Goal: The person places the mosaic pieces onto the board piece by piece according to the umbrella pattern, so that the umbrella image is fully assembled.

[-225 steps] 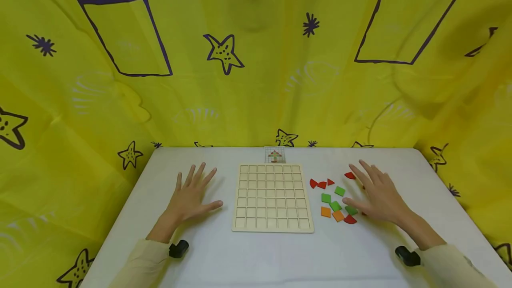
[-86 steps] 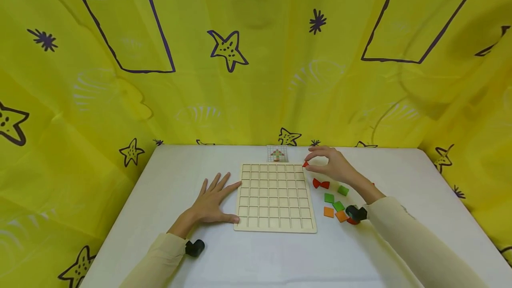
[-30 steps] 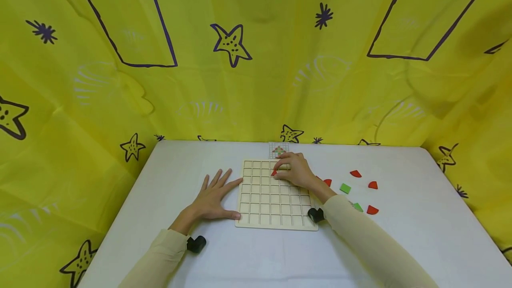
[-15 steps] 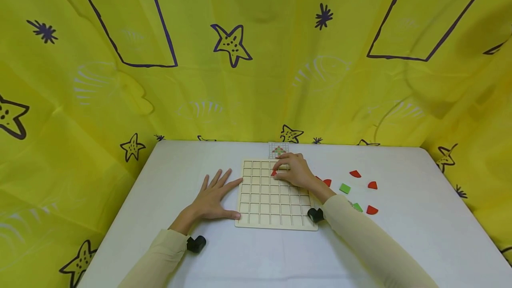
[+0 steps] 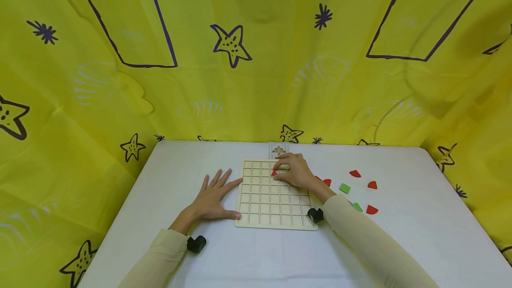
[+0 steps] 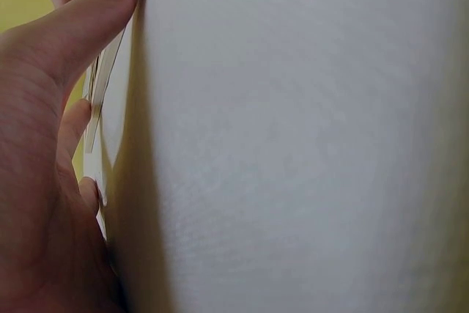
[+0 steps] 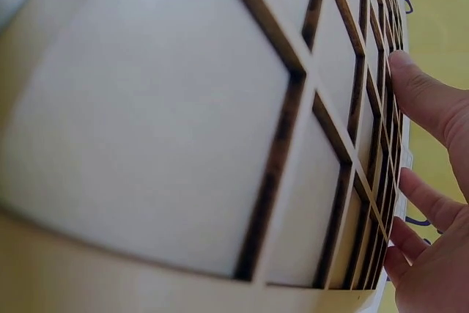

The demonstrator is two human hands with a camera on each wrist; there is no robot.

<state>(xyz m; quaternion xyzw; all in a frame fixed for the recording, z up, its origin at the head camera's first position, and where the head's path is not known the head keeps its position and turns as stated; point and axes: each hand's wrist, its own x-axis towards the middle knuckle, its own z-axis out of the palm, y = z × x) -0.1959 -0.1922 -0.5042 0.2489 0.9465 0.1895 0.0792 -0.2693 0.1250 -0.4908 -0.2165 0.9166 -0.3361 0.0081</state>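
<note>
On the white table lies a pale wooden grid board (image 5: 266, 208) with square recesses. My right hand (image 5: 296, 171) is over its upper part and pinches a small red triangle (image 5: 274, 173) between thumb and fingers, at the second row near the middle column. The piece does not show in the right wrist view, where the fingers (image 7: 425, 199) touch the board's far side. My left hand (image 5: 212, 200) lies at the board's left side, fingers spread, thumb and index finger touching its edge. In the left wrist view the thumb (image 6: 95, 20) presses against that edge.
Behind the board lies a small card (image 5: 278, 149) printed with a coloured pattern on a grid. To the right are red quarter-circles (image 5: 372, 210), a green square (image 5: 345, 188) and another green piece (image 5: 357, 207). My right forearm covers part of that area. A yellow curtain (image 5: 256, 101) hangs behind the table.
Earlier both hands were spread apart beside the board. The left hand has come to the board's edge; the right has carried the red triangle leftward onto the board. Over the last second, hardly any motion shows.
</note>
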